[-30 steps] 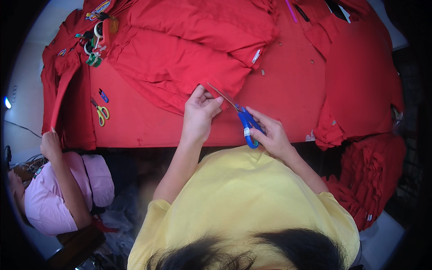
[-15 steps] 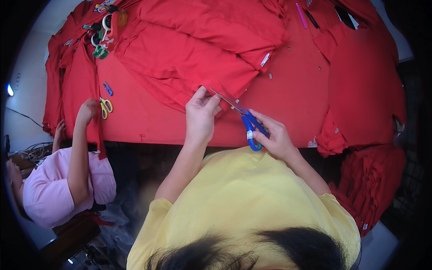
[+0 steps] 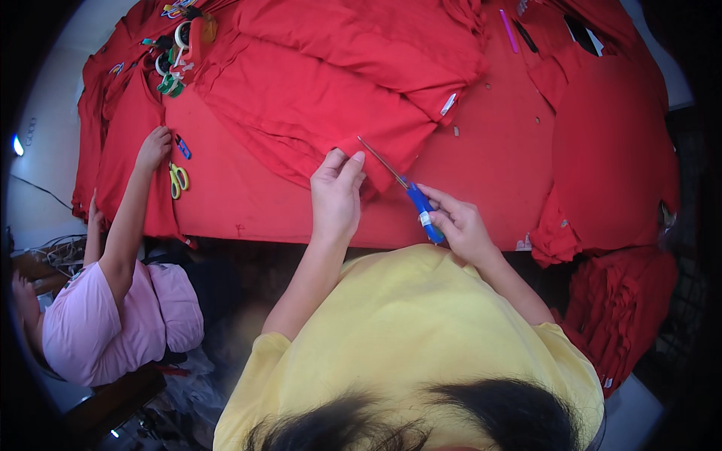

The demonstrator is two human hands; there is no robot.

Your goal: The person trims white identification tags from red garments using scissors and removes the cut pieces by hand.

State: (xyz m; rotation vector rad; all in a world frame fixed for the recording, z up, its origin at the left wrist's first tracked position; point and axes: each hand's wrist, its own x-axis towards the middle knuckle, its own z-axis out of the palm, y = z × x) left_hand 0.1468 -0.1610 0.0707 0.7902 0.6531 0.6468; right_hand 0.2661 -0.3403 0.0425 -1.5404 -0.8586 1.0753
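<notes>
A red garment [image 3: 316, 98] lies spread in front of me, its near edge bunched at my fingertips. My left hand [image 3: 336, 192] is closed in a pinch on that edge, thumb against the fingers. My right hand [image 3: 460, 225] grips a pair of blue-handled scissors [image 3: 421, 207]. The scissor blades point up and to the left, over the cloth just right of my left fingertips. They look turned edge-on, and I cannot tell whether they are fully together. A small white label [image 3: 448, 104] shows on the garment's right edge.
At left, a co-worker in pink handles red cloth with one hand [image 3: 154, 146] near yellow-handled scissors [image 3: 179, 180] and a blue thread snipper [image 3: 183, 147]. Tape rolls and clips [image 3: 177, 56] stand far left. Red garments [image 3: 613, 150] pile at right, near a pink pen [image 3: 508, 31].
The scissors in my right hand have turned, their handles and blades coming closer together. My left hand stays at the cloth edge. The co-worker's hand has moved up onto the red cloth.
</notes>
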